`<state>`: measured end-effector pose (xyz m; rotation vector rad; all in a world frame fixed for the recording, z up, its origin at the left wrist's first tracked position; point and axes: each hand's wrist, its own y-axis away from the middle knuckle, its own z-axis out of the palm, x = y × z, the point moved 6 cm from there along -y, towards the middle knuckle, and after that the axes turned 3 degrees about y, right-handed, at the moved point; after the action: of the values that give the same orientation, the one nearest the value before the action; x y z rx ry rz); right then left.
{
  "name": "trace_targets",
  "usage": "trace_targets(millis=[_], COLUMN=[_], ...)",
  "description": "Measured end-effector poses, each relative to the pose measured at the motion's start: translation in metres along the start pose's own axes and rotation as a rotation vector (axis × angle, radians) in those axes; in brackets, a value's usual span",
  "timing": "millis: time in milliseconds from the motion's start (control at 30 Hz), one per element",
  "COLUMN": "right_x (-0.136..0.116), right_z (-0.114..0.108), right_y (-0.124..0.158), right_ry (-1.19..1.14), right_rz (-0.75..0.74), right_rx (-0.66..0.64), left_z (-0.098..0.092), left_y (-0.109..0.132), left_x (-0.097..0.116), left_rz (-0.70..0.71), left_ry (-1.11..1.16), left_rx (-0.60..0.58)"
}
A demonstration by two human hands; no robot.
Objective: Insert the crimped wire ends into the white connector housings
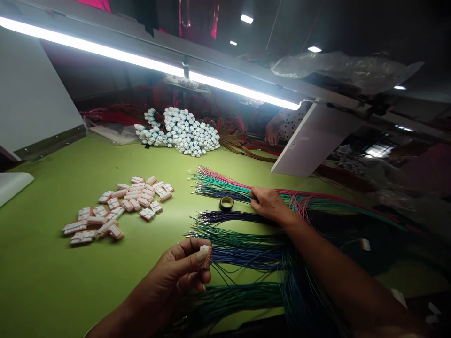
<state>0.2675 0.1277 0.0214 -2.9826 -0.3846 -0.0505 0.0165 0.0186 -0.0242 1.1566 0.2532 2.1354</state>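
Observation:
A small white-and-orange connector housing (205, 256) is pinched between the thumb and fingers of my left hand (183, 265), above the front of the table. Thin wires seem to run from it to the right. My right hand (269, 204) is closed, its fingers curled on the green and dark blue wires (225, 191) of the upper bundle; how many it grips is hidden. Below lie a dark purple wire bundle (232, 217), a green one (243, 239) and a blue one (246, 257), metal terminals at their left ends. Another green bundle (246, 296) lies nearest me.
Loose connector housings (132, 197) lie scattered on the left of the green table (45, 188). A tape roll (226, 203) sits beside my right hand. Behind are a pile of white connectors (190, 131), a white panel (310, 141) and another person's hand (271, 135). A tube lamp (243, 89) hangs above.

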Motion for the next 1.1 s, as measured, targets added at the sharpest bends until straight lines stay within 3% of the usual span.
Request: trace_targets(millis=[167,400,767,867,1100], right_x=[-0.004,-0.017,-0.057,-0.075,-0.099], right_z=[-0.002,-0.014,-0.005,-0.014,-0.040], right_y=[0.003,-0.017,-0.059,-0.048,0.007], right_ry=[-0.213,-0.416,-0.737,-0.833,-0.911], right_rz=[0.017,0.092,-0.029,-0.131,-0.306], right_rx=[0.136,0.313,0.220,0.175,0.137], left_z=[-0.002,-0.002,0.000,0.002,0.002], left_y=[-0.002,-0.003,-0.001,-0.001,-0.002], left_x=[-0.001,-0.002,0.001,0.002,-0.001], left_rz=[0.016,0.017,0.005,0.002,-0.015], left_ry=[-0.004,-0.016,0.015,0.020,0.090], left_rx=[-0.030,-0.025,0.015,0.013,0.038])
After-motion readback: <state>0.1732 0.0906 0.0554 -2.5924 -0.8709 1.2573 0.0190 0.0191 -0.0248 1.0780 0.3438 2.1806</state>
